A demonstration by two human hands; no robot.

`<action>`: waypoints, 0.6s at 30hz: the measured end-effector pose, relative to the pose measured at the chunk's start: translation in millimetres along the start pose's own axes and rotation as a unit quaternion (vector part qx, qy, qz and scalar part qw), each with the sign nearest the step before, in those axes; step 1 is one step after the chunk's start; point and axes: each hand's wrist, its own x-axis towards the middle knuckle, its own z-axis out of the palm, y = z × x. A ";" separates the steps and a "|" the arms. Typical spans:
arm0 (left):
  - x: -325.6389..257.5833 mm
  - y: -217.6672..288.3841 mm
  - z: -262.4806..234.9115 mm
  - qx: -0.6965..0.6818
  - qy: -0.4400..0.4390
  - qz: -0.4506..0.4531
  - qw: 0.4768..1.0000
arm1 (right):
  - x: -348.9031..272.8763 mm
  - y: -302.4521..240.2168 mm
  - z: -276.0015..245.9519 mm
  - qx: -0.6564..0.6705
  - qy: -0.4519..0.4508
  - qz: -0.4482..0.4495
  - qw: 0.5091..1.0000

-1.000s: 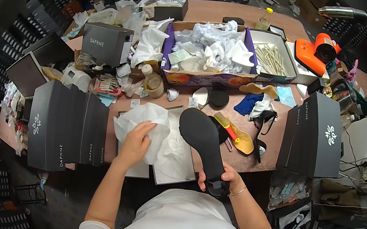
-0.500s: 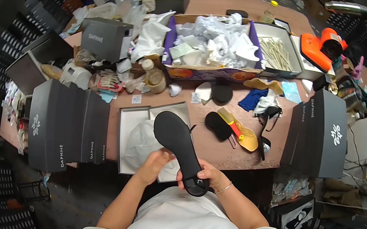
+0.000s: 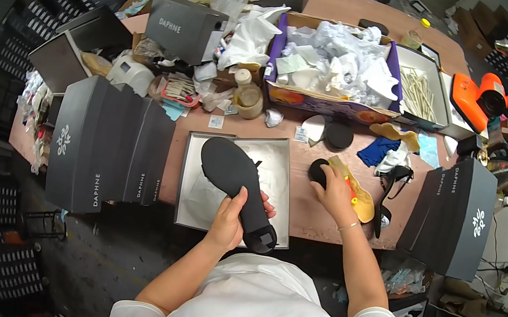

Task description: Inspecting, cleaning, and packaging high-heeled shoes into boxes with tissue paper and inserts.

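My left hand [image 3: 229,215] grips a black flat sandal [image 3: 237,184] sole-up, held over an open grey shoe box [image 3: 283,184] lined with white tissue paper. My right hand [image 3: 333,193] reaches to the right and rests on a round black brush-like object [image 3: 318,170] lying next to a yellow shoe insert [image 3: 356,193] on the brown table. A second black sandal [image 3: 392,186] with straps lies just right of the yellow insert.
A stack of dark grey shoe boxes [image 3: 108,146] stands at the left and another [image 3: 455,214] at the right. A purple-walled carton [image 3: 331,104] full of white paper sits behind, beside a white tray of sticks [image 3: 418,92] and an orange tool [image 3: 482,100].
The sandal passed from both hands to my left hand alone and sits lower over the box. My right hand let go and moved right onto the round black object.
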 end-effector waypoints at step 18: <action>7.2 -18.0 -13.5 -0.079 0.088 -0.079 0.990 | -36.1 -53.6 28.6 0.269 0.039 0.050 0.961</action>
